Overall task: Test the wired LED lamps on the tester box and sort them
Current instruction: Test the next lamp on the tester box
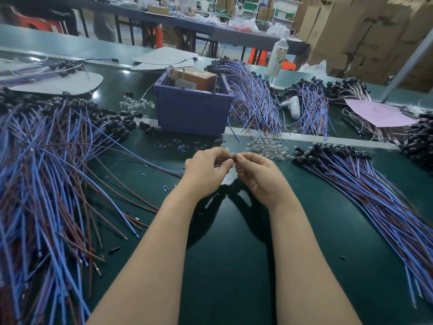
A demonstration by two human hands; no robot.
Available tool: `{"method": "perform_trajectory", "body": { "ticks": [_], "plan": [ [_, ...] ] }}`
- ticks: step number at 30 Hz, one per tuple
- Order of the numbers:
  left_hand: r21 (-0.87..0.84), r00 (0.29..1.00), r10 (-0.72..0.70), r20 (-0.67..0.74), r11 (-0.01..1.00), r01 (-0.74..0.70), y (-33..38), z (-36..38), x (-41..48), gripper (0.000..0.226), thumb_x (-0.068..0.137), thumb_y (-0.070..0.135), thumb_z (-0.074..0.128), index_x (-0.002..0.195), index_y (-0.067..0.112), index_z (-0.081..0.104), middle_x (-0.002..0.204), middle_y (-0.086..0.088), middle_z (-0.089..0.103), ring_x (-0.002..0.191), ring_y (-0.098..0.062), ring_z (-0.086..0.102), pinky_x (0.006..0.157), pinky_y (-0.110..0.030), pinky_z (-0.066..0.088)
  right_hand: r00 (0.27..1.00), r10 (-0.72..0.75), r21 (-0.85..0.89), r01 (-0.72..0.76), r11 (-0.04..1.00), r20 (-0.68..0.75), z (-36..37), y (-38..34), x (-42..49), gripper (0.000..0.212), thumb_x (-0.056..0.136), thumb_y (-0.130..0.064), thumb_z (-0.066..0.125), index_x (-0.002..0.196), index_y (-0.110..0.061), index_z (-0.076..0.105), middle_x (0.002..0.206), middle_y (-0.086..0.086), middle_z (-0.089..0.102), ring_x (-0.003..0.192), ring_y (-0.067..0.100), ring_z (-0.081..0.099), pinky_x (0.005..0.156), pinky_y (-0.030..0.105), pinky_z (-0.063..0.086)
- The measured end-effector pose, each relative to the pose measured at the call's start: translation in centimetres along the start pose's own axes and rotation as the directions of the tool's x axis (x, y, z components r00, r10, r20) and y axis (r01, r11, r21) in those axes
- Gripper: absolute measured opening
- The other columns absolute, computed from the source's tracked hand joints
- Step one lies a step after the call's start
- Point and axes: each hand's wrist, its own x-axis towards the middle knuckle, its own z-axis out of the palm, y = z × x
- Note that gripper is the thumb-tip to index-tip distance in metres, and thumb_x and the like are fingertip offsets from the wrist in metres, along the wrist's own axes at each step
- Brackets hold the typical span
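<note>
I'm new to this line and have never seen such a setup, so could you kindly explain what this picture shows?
No machine here: the single picture comes from a camera worn on a person's head, looking down at their bare hands. The left hand and the right hand meet above the green table and pinch one small wired lamp, whose wires trail off to the left. Behind them stands a blue box with the brown tester inside. A left pile and a right pile of blue-and-brown wired lamps flank the hands, with clear caps nearby.
</note>
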Motion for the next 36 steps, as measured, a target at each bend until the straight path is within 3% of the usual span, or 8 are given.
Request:
{"method": "perform_trajectory", "body": {
  "ticks": [9, 13, 16, 21, 25, 28, 30, 36],
  "plan": [
    [-0.028, 0.995, -0.006, -0.099, 1.0, 0.003, -0.8, 0.4, 0.1, 0.019, 0.09, 0.027, 0.061, 0.109, 0.025, 0.063, 0.089, 0.012, 0.065, 0.105, -0.016, 0.059, 0.103, -0.041, 0.037, 0.983, -0.167, -0.305, 0.135, 0.943, -0.08, 1.0, 0.2, 0.0, 0.004, 0.09, -0.007, 0.06, 0.093, -0.004, 0.06, 0.079, 0.006, 0.064, 0.068, 0.012, 0.059, 0.07, 0.02, 0.053],
    [0.244, 0.916, 0.091, -0.392, 0.97, 0.008, -1.2, 0.2, 0.3, 0.029, 0.09, 0.032, 0.059, 0.115, 0.018, 0.062, 0.116, -0.002, 0.057, 0.112, -0.024, 0.049, 0.094, -0.034, 0.033, 0.911, -0.223, 0.033, 0.249, 0.968, -0.346, 0.0, -1.1, 0.2, 0.009, 0.095, -0.004, 0.049, 0.088, -0.008, 0.052, 0.079, 0.009, 0.065, 0.065, 0.013, 0.066, 0.067, 0.022, 0.058],
    [-0.01, 0.756, -0.001, -0.655, 1.0, -0.007, -1.1, -0.8, 0.2, 0.029, 0.097, 0.029, 0.048, 0.084, 0.007, 0.064, 0.084, -0.007, 0.06, 0.079, -0.024, 0.056, 0.074, -0.033, 0.043, 0.876, -0.114, 0.241, 0.251, 0.938, -0.469, -1.2, -1.6, 0.3, 0.009, 0.096, -0.007, 0.046, 0.088, -0.006, 0.051, 0.064, 0.005, 0.065, 0.054, 0.011, 0.064, 0.052, 0.02, 0.054],
    [-0.383, 0.882, -0.461, 0.096, 0.801, 0.461, 0.1, -0.6, 0.3, 0.053, 0.099, 0.043, 0.038, 0.071, 0.005, 0.061, 0.06, -0.005, 0.066, 0.034, -0.003, 0.05, 0.038, -0.012, 0.039, 0.863, -0.032, 0.264, 0.19, 0.946, -0.504, -1.5, -1.4, 0.5, 0.013, 0.093, -0.01, 0.05, 0.08, -0.012, 0.051, 0.049, -0.002, 0.061, 0.043, 0.007, 0.056, 0.045, 0.017, 0.049],
    [-0.417, 0.863, -0.282, 0.418, 0.785, 0.458, 0.8, -1.3, -0.2, 0.049, 0.096, 0.05, 0.042, 0.073, 0.01, 0.058, 0.056, -0.003, 0.068, 0.039, -0.005, 0.054, 0.038, -0.011, 0.037, 0.784, -0.075, 0.214, 0.259, 0.942, -0.617, -2.2, -1.3, 0.5, 0.017, 0.097, -0.01, 0.048, 0.082, -0.017, 0.05, 0.07, 0.003, 0.056, 0.044, 0.003, 0.056, 0.045, 0.016, 0.049],
    [-0.305, 0.658, -0.082, 0.749, 0.839, 0.451, 1.5, -1.2, -1.3, 0.062, 0.094, 0.061, 0.032, 0.085, 0.009, 0.064, 0.081, -0.011, 0.074, 0.055, -0.012, 0.067, 0.042, -0.013, 0.043, 0.756, -0.088, 0.273, 0.339, 0.9, -0.649, -2.1, -1.3, 0.5, 0.017, 0.097, -0.009, 0.05, 0.08, -0.013, 0.047, 0.072, 0.005, 0.054, 0.041, 0.002, 0.057, 0.046, 0.016, 0.051],
    [-0.306, 0.626, -0.094, 0.774, 0.81, 0.5, 1.6, -0.5, -1.4, 0.066, 0.093, 0.064, 0.026, 0.1, 0.008, 0.061, 0.093, -0.011, 0.074, 0.064, -0.016, 0.07, 0.045, -0.017, 0.048, 0.771, -0.048, 0.339, 0.334, 0.88, -0.635, -1.9, -1.5, 0.5, 0.018, 0.096, -0.008, 0.053, 0.079, -0.01, 0.047, 0.073, 0.007, 0.053, 0.04, 0.003, 0.057, 0.046, 0.016, 0.051],
    [-0.918, 0.955, -0.259, 0.144, 0.324, 0.226, 0.4, -0.1, 0.8, 0.019, 0.101, 0.029, 0.039, 0.104, 0.016, 0.053, 0.106, -0.003, 0.066, 0.051, -0.006, 0.059, 0.053, -0.021, 0.052, 0.749, -0.061, 0.167, 0.226, 0.96, -0.66, -2.6, -0.9, 0.8, 0.013, 0.094, -0.016, 0.057, 0.085, -0.011, 0.05, 0.073, 0.006, 0.058, 0.046, 0.005, 0.057, 0.044, 0.015, 0.047]
  ]
}}
